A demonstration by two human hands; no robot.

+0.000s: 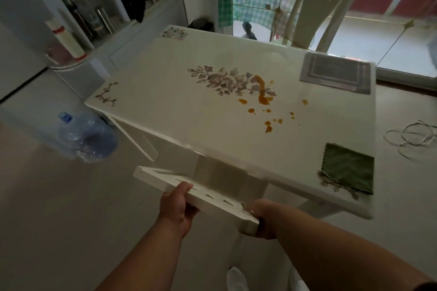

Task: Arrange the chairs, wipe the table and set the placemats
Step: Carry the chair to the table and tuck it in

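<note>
Both hands grasp a white chair's top rail (196,198), left hand (177,208) and right hand (264,218), at the table's near edge (236,160). Just beyond the right hand a green cloth (347,168) lies unused; ahead, orange spills (262,97) remain unwiped. Farthest, stacked placemats (335,73) are not yet laid and a second chair (316,7) waits.

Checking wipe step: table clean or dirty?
Dirty. Orange-brown spill and droplets lie on the table; green cloth lies untouched at its corner.
</note>
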